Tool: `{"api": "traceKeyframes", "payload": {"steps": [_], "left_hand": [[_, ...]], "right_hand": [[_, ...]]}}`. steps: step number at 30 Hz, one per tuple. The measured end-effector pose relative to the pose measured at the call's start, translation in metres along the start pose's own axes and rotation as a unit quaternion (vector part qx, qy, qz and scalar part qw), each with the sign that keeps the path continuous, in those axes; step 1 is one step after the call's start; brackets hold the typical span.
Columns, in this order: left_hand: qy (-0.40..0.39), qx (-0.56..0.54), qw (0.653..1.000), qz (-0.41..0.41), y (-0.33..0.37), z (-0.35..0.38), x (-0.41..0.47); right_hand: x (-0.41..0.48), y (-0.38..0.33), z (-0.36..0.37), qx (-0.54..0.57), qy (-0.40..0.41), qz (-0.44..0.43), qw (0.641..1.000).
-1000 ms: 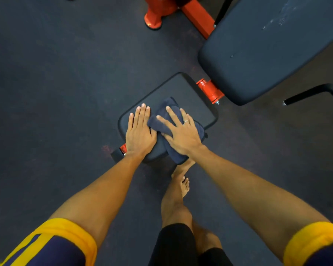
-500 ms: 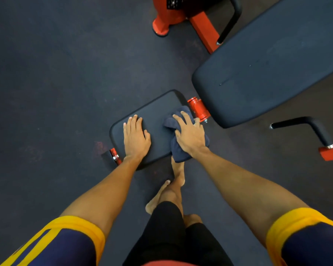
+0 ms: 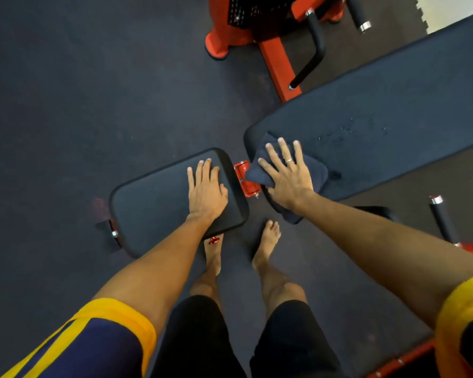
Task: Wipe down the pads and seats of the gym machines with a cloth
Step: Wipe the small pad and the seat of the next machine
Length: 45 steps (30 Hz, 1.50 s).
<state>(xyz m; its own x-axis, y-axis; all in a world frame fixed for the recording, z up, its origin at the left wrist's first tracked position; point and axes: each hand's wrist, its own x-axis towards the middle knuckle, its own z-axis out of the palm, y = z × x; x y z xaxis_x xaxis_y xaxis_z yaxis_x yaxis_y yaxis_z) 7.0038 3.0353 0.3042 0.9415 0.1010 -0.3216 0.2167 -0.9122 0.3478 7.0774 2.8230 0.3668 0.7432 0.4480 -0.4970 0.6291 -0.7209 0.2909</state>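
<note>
Whereas one second ago the folded dark blue cloth [image 3: 319, 170] lies on the small black rectangular padded seat [image 3: 153, 205], the head view now shows it on the near end of the long black padded backrest [image 3: 399, 113], with one corner hanging over the orange metal hinge bracket [image 3: 243, 179] between the two pads. The right hand [image 3: 287, 179] has carried it across: the palm lies flat on top of the cloth, fingers straight and spread, pressing down and not curled round the fabric. The left hand [image 3: 206, 191] stays on the seat, now towards its bracket end, flat, fingers straight and close together, holding nothing; it appears to serve as a brace. This transfer indicates that the seat pass is probably finished and that the backrest pass is starting. A scatter of small wet droplets [image 3: 350, 129] sits farther along the backrest, well apart from the cloth, so most of that surface is judged unwiped. The next strokes need to run along its length.
</note>
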Motion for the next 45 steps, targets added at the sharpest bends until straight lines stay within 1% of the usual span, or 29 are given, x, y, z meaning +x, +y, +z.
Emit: {"api": "traceKeyframes", "payload": {"steps": [3, 5, 7, 9, 11, 13, 15, 18, 22, 24, 27, 29, 31, 32, 34, 38, 40, 42, 45], "left_hand": [[0.020, 0.017, 1.000, 0.007, 0.009, 0.024, 0.018], [0.050, 0.037, 0.998, 0.001, 0.013, 0.038, 0.025], [0.074, 0.055, 0.996, -0.014, 0.017, 0.050, 0.027], [0.090, 0.059, 0.994, -0.037, 0.021, 0.056, 0.030], [0.101, 0.057, 0.992, -0.058, 0.027, 0.056, 0.037], [0.103, 0.043, 0.991, -0.070, 0.032, 0.054, 0.043], [0.098, 0.035, 0.991, -0.082, 0.036, 0.051, 0.049], [0.077, 0.080, 0.988, -0.111, 0.043, 0.048, 0.059], [0.078, 0.099, 0.985, -0.121, 0.045, 0.055, 0.057], [0.089, 0.104, 0.984, -0.115, 0.043, 0.056, 0.058], [0.093, 0.099, 0.984, -0.118, 0.041, 0.055, 0.061], [0.088, 0.099, 0.984, -0.123, 0.045, 0.053, 0.061], [0.085, 0.105, 0.982, -0.129, 0.046, 0.052, 0.062], [0.086, 0.106, 0.982, -0.132, 0.047, 0.051, 0.062], [0.089, 0.102, 0.982, -0.129, 0.047, 0.052, 0.062], [0.099, 0.100, 0.982, -0.127, 0.048, 0.053, 0.063], [0.105, 0.108, 0.980, -0.127, 0.045, 0.055, 0.064], [0.105, 0.112, 0.980, -0.127, 0.043, 0.054, 0.063], [0.106, 0.112, 0.980, -0.128, 0.045, 0.055, 0.060]], "right_hand": [[0.014, 0.006, 0.018, -0.061, 0.016, -0.077, 0.995], [0.039, 0.002, 0.019, -0.096, 0.028, -0.142, 0.985], [0.066, -0.006, 0.013, -0.117, 0.032, -0.183, 0.976], [0.089, -0.003, 0.002, -0.106, 0.043, -0.183, 0.977], [0.096, 0.015, -0.005, -0.051, 0.070, -0.158, 0.984], [0.081, 0.040, -0.001, 0.014, 0.099, -0.153, 0.983], [0.050, 0.056, 0.015, 0.013, 0.129, -0.176, 0.976], [0.029, 0.054, 0.023, -0.021, 0.097, -0.227, 0.969], [0.078, 0.025, 0.002, -0.054, 0.029, -0.282, 0.957], [0.108, 0.019, -0.013, -0.065, 0.018, -0.263, 0.962], [0.122, 0.043, -0.031, -0.009, 0.026, -0.211, 0.977], [0.110, 0.070, -0.030, 0.034, 0.057, -0.176, 0.982], [0.093, 0.092, -0.023, 0.020, 0.103, -0.170, 0.980], [0.090, 0.095, -0.020, 0.006, 0.111, -0.174, 0.978], [0.095, 0.083, -0.021, -0.012, 0.089, -0.173, 0.981], [0.135, 0.027, -0.037, -0.041, 0.017, -0.187, 0.981], [0.144, 0.020, -0.041, -0.053, 0.007, -0.198, 0.979], [0.139, 0.038, -0.043, -0.025, 0.024, -0.196, 0.980], [0.118, 0.088, -0.035, 0.016, 0.102, -0.164, 0.981]]}}
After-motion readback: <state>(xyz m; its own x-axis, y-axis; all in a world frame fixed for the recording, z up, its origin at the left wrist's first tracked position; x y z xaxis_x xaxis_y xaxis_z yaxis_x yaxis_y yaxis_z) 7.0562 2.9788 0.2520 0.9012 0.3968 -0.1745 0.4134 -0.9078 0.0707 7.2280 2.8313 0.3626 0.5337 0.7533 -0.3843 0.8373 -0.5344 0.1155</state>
